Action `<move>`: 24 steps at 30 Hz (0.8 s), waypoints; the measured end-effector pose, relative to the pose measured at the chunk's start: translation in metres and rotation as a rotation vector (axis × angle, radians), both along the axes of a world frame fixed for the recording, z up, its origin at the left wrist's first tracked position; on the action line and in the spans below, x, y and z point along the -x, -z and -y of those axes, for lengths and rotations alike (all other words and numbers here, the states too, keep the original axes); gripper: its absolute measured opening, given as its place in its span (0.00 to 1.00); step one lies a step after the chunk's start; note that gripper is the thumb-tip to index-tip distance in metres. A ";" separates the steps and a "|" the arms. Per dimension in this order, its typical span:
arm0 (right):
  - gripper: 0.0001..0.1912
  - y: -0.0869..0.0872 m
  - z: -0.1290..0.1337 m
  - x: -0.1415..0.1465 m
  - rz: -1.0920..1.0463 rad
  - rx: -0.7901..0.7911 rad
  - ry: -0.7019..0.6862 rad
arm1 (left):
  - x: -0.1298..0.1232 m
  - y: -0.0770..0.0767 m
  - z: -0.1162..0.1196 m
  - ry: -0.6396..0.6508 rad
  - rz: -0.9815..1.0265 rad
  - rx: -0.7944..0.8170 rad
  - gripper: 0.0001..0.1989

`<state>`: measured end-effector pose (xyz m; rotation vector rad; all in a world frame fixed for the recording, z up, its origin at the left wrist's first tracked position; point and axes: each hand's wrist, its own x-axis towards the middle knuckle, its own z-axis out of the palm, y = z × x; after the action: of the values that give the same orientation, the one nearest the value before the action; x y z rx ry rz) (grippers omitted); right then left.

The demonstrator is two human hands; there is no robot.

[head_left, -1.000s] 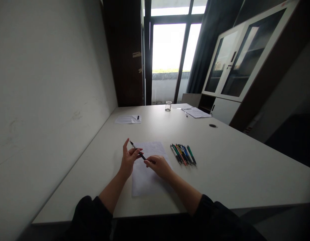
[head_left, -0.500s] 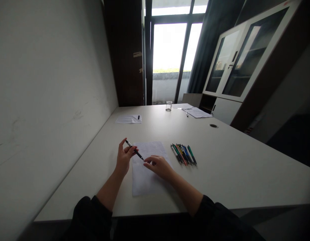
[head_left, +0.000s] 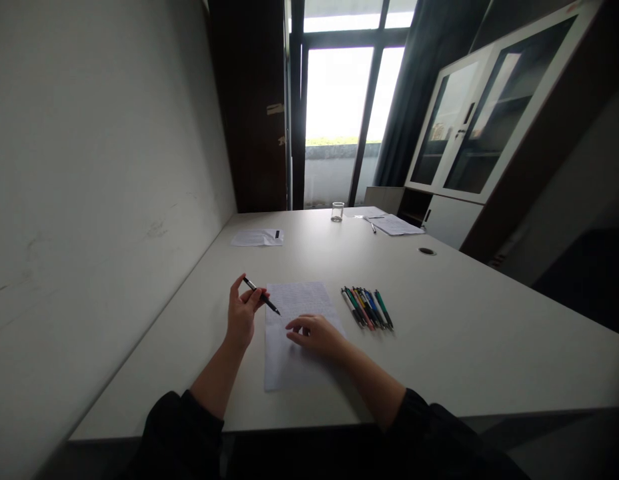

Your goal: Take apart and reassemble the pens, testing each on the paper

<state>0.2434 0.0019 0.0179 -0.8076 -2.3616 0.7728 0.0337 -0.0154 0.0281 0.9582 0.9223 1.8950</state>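
Between the fingers of my left hand (head_left: 242, 313) is a black pen (head_left: 262, 296), tilted with its tip down to the right. One fingertip rests on the pen's top end. My right hand (head_left: 317, 335) hovers over or rests on the sheet of paper (head_left: 284, 367); which one I cannot tell. Its fingers are bent, apart, and hold nothing. The pen's tip is a short way off from these fingers. Lines of writing cover the upper part of the sheet. Right of the sheet lies a row of several pens (head_left: 367, 308) in mixed colours.
On the white table (head_left: 464, 333), a glass (head_left: 337, 212) stands at the far edge. Papers (head_left: 397, 225) with another pen (head_left: 373, 228) lie at the back right, and a printed sheet (head_left: 257, 237) at the back left. A cable hole (head_left: 427, 251) is at the right. A wall (head_left: 114, 200) borders the left side.
My left hand has moved a little left with the pen, so the pen's tip is now farther from my right hand. My right hand has shifted only slightly.
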 end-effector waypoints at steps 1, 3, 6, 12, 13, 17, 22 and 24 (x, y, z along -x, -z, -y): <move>0.11 0.000 0.000 0.000 -0.001 0.000 -0.004 | 0.000 0.000 0.000 -0.001 -0.001 0.001 0.37; 0.11 0.000 0.000 -0.001 -0.005 -0.003 -0.003 | 0.001 0.000 0.000 0.009 -0.004 0.000 0.37; 0.11 -0.001 0.000 -0.001 -0.011 -0.007 0.001 | 0.003 0.000 -0.001 0.008 -0.006 -0.006 0.36; 0.11 0.000 0.000 0.000 -0.008 0.002 0.004 | 0.002 0.001 -0.001 0.017 -0.008 -0.007 0.35; 0.11 0.000 0.000 0.000 -0.008 0.001 0.005 | 0.002 0.001 -0.001 0.021 -0.009 -0.007 0.35; 0.11 0.000 0.000 0.000 -0.005 -0.006 0.009 | 0.001 0.002 -0.001 0.016 0.002 0.003 0.36; 0.11 0.002 -0.002 0.000 -0.025 -0.017 0.032 | 0.000 0.002 -0.001 0.035 0.009 -0.003 0.39; 0.12 0.002 -0.003 0.001 -0.046 -0.012 0.044 | -0.001 0.003 -0.001 0.039 0.003 -0.004 0.39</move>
<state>0.2425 0.0046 0.0155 -0.8258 -2.2978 0.7510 0.0346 -0.0145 0.0252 0.9686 0.8915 1.8659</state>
